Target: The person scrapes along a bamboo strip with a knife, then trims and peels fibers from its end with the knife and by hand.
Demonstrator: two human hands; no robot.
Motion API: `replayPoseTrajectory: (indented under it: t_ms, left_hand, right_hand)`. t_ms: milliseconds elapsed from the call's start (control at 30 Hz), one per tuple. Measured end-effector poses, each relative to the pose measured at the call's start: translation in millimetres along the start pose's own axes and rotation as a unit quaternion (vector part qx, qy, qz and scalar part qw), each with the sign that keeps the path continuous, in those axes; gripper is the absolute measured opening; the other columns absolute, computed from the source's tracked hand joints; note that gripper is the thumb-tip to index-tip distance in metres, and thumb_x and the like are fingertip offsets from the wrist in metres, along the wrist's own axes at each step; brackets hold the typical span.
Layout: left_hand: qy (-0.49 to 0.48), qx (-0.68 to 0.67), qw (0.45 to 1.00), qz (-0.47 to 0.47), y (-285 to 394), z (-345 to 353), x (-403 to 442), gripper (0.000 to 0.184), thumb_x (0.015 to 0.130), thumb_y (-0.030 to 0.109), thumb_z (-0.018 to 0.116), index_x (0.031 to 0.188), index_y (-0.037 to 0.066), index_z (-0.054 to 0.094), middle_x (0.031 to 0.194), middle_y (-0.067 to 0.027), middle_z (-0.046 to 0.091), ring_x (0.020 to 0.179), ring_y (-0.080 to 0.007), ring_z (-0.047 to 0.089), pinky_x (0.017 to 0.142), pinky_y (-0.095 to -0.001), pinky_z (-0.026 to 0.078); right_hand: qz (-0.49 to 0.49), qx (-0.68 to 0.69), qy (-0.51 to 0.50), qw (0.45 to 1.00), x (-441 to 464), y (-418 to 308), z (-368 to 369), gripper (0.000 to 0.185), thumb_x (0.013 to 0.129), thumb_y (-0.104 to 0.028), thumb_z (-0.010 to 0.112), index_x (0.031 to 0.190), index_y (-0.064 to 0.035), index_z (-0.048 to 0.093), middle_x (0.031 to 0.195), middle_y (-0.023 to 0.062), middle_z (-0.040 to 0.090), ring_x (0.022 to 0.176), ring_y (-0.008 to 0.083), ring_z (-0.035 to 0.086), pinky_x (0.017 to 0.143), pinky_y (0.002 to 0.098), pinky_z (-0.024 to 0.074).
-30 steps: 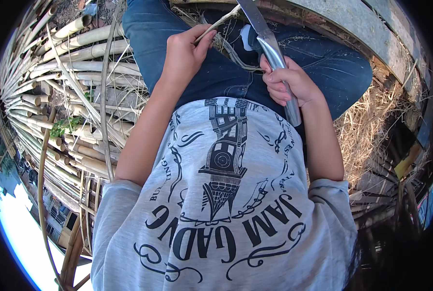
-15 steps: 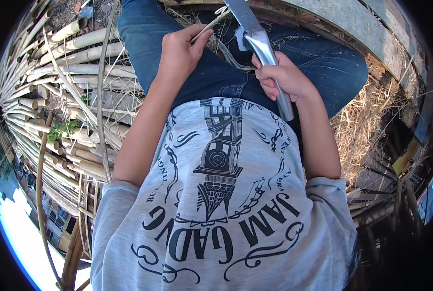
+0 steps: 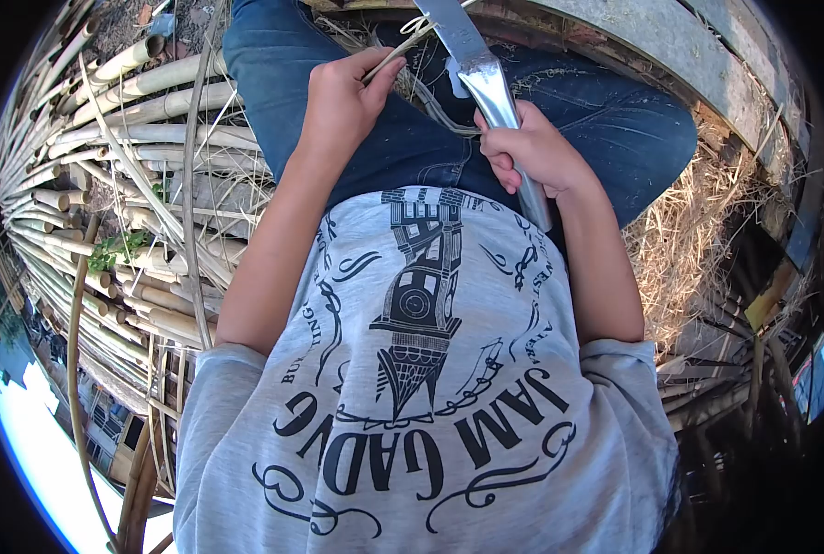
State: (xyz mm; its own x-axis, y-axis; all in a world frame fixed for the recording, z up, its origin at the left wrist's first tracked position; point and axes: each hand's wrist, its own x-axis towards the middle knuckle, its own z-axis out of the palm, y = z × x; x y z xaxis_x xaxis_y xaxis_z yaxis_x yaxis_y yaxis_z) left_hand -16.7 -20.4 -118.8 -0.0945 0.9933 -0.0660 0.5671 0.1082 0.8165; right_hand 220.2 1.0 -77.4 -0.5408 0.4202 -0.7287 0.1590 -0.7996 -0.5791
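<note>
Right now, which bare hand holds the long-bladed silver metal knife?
The right hand, wrapped around that silver metal knife; the left hand instead pinches a thin pale strip.

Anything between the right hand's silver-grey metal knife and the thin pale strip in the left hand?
Nothing visible. The metal knife overlaps the pale strip in view, beyond the left hand; contact unclear.

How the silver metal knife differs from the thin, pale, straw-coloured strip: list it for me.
The silver metal knife is shiny; the thin, pale, straw-coloured strip looks dull. The knife is broad with a thick handle; the strip is slender. The knife is gripped in the right hand, pointing up-left in the picture; the strip is pinched in the left hand, pointing up-right. Both are long and hand-held.
</note>
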Motion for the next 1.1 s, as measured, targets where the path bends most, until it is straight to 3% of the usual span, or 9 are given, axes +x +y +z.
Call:
replayPoseTrajectory:
  t_ms: [33,67,267,333,500,567,733,800,1100]
  left_hand:
    - [-0.002,-0.004,1.0,-0.002,0.8,0.3,-0.7,0.02,0.09,0.018,0.069,0.103,0.003,0.074,0.06,-0.0005,0.06,0.051,-0.0045,0.051,0.047,-0.0223,0.042]
    - [-0.003,-0.008,1.0,-0.004,1.0,-0.7,-2.0,0.02,0.09,0.018,0.069,0.102,0.003,0.073,0.06,-0.0008,0.059,0.051,-0.0045,0.051,0.047,-0.0226,0.042]
    - [-0.001,-0.004,1.0,0.006,4.5,-7.5,-1.2,0.019,0.09,0.018,0.07,0.099,0.002,0.074,0.059,-0.0019,0.059,0.053,-0.0046,0.052,0.049,-0.023,0.042]
    - [-0.002,-0.005,1.0,0.026,8.6,-8.4,0.1,0.018,0.089,0.017,0.07,0.099,0.002,0.073,0.059,-0.0028,0.06,0.054,-0.0049,0.052,0.05,-0.0234,0.042]
    - [0.002,-0.011,0.998,0.056,17.5,-17.2,4.4,0.019,0.089,0.016,0.07,0.099,0.0,0.072,0.06,-0.0056,0.061,0.055,-0.0057,0.053,0.051,-0.0246,0.043]
    - [-0.002,-0.006,0.999,0.045,21.3,-22.4,5.4,0.019,0.089,0.016,0.07,0.099,-0.001,0.072,0.06,-0.0076,0.062,0.054,-0.0078,0.053,0.051,-0.0254,0.043]
    - [0.005,0.0,0.997,0.08,18.1,-43.1,3.2,0.019,0.088,0.016,0.07,0.097,0.0,0.072,0.059,-0.0112,0.061,0.051,-0.0114,0.053,0.051,-0.0282,0.043]
    - [-0.003,0.001,0.997,0.083,20.9,-48.7,2.9,0.019,0.088,0.017,0.07,0.097,0.0,0.072,0.059,-0.0123,0.061,0.05,-0.0122,0.052,0.05,-0.0292,0.043]
    - [0.018,0.059,0.995,0.074,67.8,-95.3,-10.6,0.022,0.091,0.02,0.065,0.095,-0.001,0.068,0.068,-0.0198,0.063,0.059,-0.033,0.06,0.057,-0.039,0.045]
  right_hand:
    - [0.022,0.104,-0.091,0.99,2.2,3.3,-3.3,0.015,0.078,-0.005,0.058,0.089,-0.001,0.05,0.056,0.001,0.047,0.039,0.0092,0.045,0.037,0.0269,0.0396]
    - [0.024,0.103,-0.095,0.99,4.5,8.1,-3.7,0.015,0.078,-0.005,0.058,0.089,-0.001,0.05,0.056,0.001,0.047,0.039,0.0092,0.045,0.037,0.0269,0.0396]
    - [-0.047,0.104,0.015,0.993,0.9,8.5,11.2,0.015,0.079,-0.005,0.06,0.09,-0.0034,0.05,0.055,-0.0006,0.047,0.038,0.0086,0.044,0.039,0.0264,0.0405]
    - [-0.057,-0.011,0.093,0.994,-1.9,7.5,14.9,0.015,0.08,-0.006,0.061,0.09,-0.0026,0.05,0.057,0.0005,0.049,0.04,0.0085,0.046,0.039,0.0263,0.0407]
    - [-0.033,-0.072,0.086,0.993,-13.6,-5.5,21.4,0.014,0.08,-0.006,0.059,0.09,-0.0018,0.05,0.058,0.0011,0.049,0.041,0.0085,0.047,0.038,0.026,0.0407]
    - [-0.055,0.043,0.096,0.993,-12.6,-5.2,28.3,0.016,0.08,-0.005,0.058,0.093,-0.0015,0.049,0.058,0.0006,0.048,0.04,0.008,0.046,0.037,0.026,0.0406]
    - [-0.014,-0.092,0.101,0.991,-14.2,-11.9,44.4,0.016,0.08,-0.005,0.059,0.091,-0.0027,0.049,0.058,0.0007,0.048,0.041,0.0086,0.047,0.038,0.0262,0.0401]
    - [-0.027,-0.07,0.106,0.992,-14.5,-9.4,53.9,0.015,0.08,-0.005,0.06,0.09,-0.0029,0.049,0.058,0.0009,0.049,0.04,0.0088,0.047,0.038,0.0262,0.0401]
    - [-0.082,-0.026,0.08,0.993,-25.7,-20.8,83.3,0.018,0.082,-0.008,0.066,0.087,-0.0058,0.049,0.057,0.0008,0.051,0.039,0.0098,0.048,0.037,0.027,0.0401]
